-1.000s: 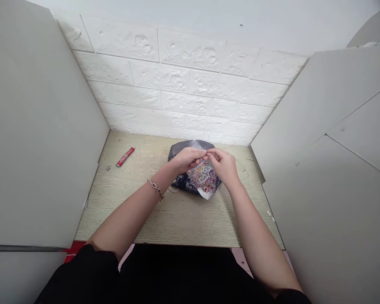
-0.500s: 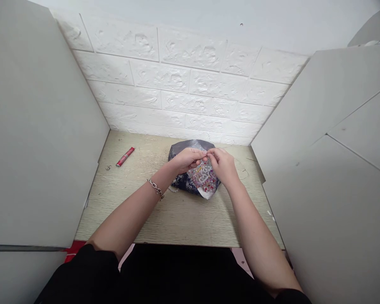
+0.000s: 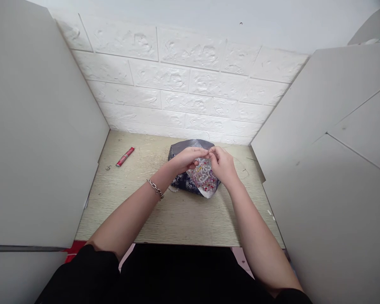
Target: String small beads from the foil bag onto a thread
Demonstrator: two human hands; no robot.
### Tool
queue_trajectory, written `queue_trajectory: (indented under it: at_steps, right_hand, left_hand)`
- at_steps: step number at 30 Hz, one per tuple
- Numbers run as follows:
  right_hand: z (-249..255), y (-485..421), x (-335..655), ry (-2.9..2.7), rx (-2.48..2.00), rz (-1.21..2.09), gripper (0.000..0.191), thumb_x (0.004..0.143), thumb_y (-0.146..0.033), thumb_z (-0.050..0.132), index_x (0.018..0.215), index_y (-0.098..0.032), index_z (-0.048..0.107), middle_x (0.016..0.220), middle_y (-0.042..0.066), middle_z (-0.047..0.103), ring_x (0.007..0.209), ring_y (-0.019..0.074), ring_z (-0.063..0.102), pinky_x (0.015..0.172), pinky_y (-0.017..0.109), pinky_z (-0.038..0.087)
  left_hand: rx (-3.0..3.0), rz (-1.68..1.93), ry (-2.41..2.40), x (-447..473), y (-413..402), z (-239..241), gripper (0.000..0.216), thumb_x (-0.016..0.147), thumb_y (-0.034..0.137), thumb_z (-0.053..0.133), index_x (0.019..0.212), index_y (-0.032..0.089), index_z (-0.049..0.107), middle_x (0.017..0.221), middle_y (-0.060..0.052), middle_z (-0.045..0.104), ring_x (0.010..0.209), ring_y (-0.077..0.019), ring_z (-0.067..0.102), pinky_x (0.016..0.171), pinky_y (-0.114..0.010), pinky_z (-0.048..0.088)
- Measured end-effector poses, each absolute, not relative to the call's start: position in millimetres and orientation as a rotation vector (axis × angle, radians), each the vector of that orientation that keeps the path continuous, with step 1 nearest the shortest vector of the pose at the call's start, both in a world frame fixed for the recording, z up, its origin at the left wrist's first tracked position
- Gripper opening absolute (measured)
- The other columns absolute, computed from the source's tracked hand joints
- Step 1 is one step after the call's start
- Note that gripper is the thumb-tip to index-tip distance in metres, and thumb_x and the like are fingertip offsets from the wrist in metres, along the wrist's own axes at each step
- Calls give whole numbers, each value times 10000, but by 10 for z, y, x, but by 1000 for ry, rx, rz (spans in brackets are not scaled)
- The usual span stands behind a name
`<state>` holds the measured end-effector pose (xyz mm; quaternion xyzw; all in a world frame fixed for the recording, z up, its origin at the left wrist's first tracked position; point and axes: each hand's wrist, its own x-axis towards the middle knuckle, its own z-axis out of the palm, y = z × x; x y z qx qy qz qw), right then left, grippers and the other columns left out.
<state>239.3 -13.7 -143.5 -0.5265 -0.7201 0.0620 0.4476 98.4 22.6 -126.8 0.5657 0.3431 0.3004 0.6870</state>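
Observation:
An opened dark-blue patterned bag (image 3: pixel 187 184) with a silvery-grey inside lies at the middle of the table, full of small multicoloured beads (image 3: pixel 205 175). Above its mouth my left hand (image 3: pixel 190 159) reaches in from the left, fingers drawn together, a chain bracelet (image 3: pixel 155 188) on its wrist. My right hand (image 3: pixel 222 164) is closed in a pinch, its fingertips meeting those of the left. Whatever sits between the fingertips is too small to make out. Both hands cover part of the bag and beads.
A red tube-shaped packet (image 3: pixel 125 156) lies at the back left of the wooden table (image 3: pixel 190 221), near a small metal bit (image 3: pixel 108 168). A thin thread (image 3: pixel 245 171) curls to the right. Grey panels flank both sides, and a white brick-pattern wall (image 3: pixel 174 78) stands behind.
My left fingers have straightened a little, and both hands' fingertips have shifted slightly up and right. The bag and the red packet stay where they were.

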Motion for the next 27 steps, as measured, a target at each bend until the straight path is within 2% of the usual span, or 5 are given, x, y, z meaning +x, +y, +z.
queue_trajectory:
  at_steps: [4,7,11,19,27]
  right_hand:
    - [-1465,-91,2359,-1522,-1262,473,71,747,-224,447,726,-198,510,591,-25,475,540,113,425,575,259,365]
    - [-1467,-43,2328,-1101,-1049,937,78,727,-215,453,758,-199,523,563,-42,465,511,97,444,564,246,403]
    - [-1418,-31,2299,-667,-806,1341,167,792,-274,380,794,-184,520,678,12,583,627,112,557,632,256,464]
    - [-1363,-79,2213,-634,-786,1438,350,844,-479,267,937,-220,484,944,70,631,731,125,597,719,272,470]
    - [-1385,-114,2175,-776,-760,1462,517,817,-568,244,1244,-290,326,1323,89,395,973,135,550,833,305,418]
  left_hand:
    - [1297,653,804,988,213,-1264,161,706,274,590,643,132,549,466,64,383,352,5,277,334,-160,105]
    - [1316,677,807,996,211,-1270,143,700,280,589,683,140,566,478,63,405,363,-2,303,342,-166,118]
    - [1369,760,871,1020,196,-1271,137,696,274,573,681,139,577,468,62,417,368,-10,309,355,-177,143]
    - [1688,868,1000,1103,184,-1357,171,672,271,553,598,126,606,416,54,434,387,-26,336,398,-181,241]
    - [1864,857,1170,1068,182,-1328,202,651,297,556,675,130,668,459,25,523,401,-51,416,436,-203,322]
